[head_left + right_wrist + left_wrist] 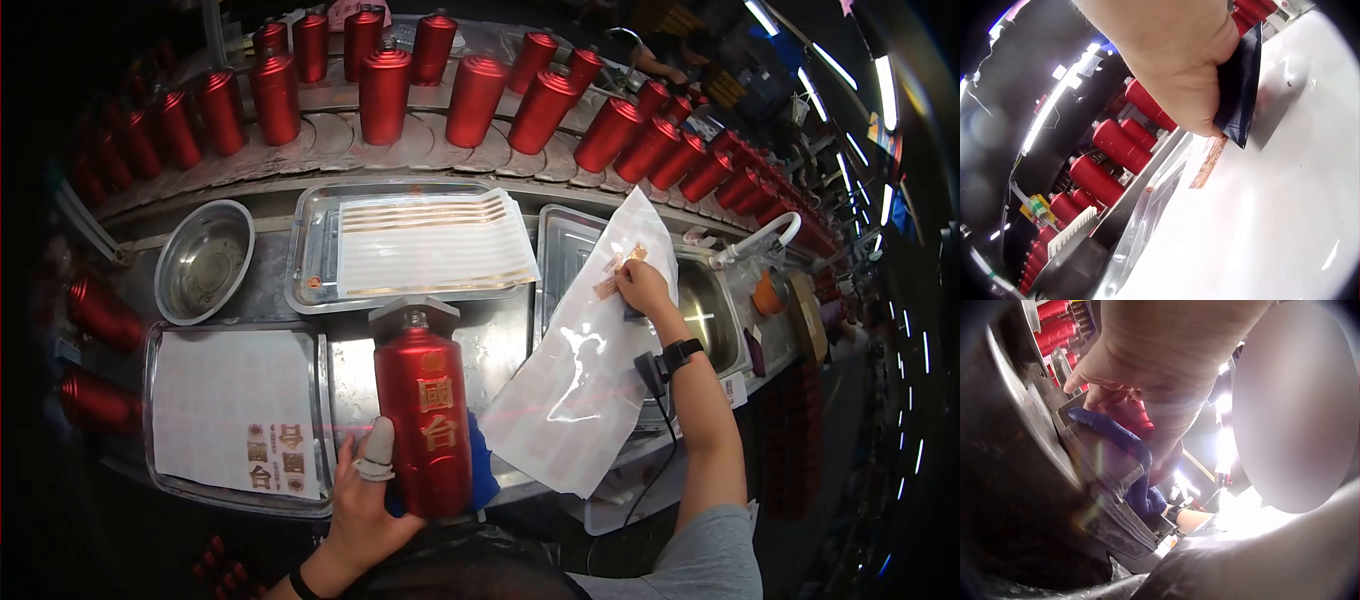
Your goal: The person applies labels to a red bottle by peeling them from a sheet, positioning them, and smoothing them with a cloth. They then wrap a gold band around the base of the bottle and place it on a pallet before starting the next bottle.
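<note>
A red bottle (422, 420) with gold characters lies neck away from me in a grey holder (415, 309), a blue cloth (484, 465) at its right side. My left hand (362, 508) grips its lower left side, the thumb by its base. One finger wears a whitish cover (379, 440). Farther right, my right hand (648, 285) holds a dark blue flat piece (1239, 87), its fingertips mostly hidden in the right wrist view. That hand is over a glossy white sheet (570, 390), right at a gold-coloured decal (1209, 164).
Left stands a tray (150, 400) with a decal sheet (230, 400); behind it, a metal bowl (205, 262). A second tray (300, 250) bears gold-striped sheets (430, 245). Red bottles (385, 95) line the conveyor (330, 135) at the back. A sink (715, 310) with a white faucet (765, 238) is right.
</note>
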A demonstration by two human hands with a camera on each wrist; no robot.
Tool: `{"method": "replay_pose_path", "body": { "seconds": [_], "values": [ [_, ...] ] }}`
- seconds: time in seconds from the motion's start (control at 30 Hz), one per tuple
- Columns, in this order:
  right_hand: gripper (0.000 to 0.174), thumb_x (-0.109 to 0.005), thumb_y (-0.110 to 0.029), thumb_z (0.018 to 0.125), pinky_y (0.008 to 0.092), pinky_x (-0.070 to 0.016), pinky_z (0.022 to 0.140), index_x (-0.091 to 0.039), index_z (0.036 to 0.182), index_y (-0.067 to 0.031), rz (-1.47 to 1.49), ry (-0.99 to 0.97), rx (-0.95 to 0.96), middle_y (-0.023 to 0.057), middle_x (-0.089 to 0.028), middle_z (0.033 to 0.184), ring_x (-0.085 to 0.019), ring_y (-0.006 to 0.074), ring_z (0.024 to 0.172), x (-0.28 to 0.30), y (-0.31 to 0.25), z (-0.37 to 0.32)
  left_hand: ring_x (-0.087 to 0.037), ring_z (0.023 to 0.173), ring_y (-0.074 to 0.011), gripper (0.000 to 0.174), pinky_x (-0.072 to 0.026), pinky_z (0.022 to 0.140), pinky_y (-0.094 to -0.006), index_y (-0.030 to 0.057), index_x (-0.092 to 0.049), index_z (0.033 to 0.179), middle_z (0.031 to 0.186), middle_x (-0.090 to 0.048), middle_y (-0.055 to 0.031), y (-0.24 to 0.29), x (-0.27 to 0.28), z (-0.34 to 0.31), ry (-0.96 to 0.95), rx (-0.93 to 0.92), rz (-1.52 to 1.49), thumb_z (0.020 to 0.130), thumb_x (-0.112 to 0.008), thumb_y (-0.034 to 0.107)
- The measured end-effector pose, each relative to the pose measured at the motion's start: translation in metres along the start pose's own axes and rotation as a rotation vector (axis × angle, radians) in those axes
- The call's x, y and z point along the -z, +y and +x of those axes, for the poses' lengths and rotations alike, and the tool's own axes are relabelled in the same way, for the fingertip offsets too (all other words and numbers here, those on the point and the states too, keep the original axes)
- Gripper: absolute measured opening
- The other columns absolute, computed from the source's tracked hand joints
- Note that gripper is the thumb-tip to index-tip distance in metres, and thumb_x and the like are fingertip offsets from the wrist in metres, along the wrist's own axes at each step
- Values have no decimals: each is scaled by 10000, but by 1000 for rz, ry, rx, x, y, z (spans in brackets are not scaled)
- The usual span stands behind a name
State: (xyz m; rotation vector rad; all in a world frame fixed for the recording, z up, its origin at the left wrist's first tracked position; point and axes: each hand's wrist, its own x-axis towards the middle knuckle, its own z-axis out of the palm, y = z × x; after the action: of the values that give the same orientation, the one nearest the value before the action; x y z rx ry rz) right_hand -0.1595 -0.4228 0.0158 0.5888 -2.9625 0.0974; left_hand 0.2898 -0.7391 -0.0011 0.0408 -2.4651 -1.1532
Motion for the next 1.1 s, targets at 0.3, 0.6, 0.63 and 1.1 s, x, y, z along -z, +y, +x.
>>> {"method": "replay_pose_path", "body": {
  "seconds": [0.3,0.6,0.63,1.1],
  "values": [
    [256,-626,-289,869,421,-520,720,-668,886,-37,64,-15,29,170,-691,829,-675,342,803,14,-14,-7,-530,1236,-416,1012,-289,1099,-608,-58,-321,1472,1280,-570,-257,0,-1,1,5,3,-30,661,-843,248],
    [271,-677,-287,832,413,-508,684,-653,874,-20,267,73,-25,161,-671,785,-652,331,734,6,-13,-7,-538,1221,-416,1017,-294,1101,-600,-60,-310,1476,1262,-577,-252,1,0,0,2,23,-23,664,-841,245],
    [267,-683,-284,824,418,-508,685,-654,871,-23,180,160,16,156,-669,780,-652,331,733,14,-24,-13,-541,1218,-414,1015,-295,1101,-600,-62,-310,1474,1259,-578,-251,1,0,0,1,27,-29,665,-841,245],
    [342,-778,-377,707,408,-534,718,-761,843,-64,123,128,-269,182,-712,887,-693,337,808,18,-58,-56,-561,1198,-397,1029,-307,1102,-588,-61,-284,1487,1206,-617,-210,2,0,1,11,24,-53,666,-836,223]
  ]
}}
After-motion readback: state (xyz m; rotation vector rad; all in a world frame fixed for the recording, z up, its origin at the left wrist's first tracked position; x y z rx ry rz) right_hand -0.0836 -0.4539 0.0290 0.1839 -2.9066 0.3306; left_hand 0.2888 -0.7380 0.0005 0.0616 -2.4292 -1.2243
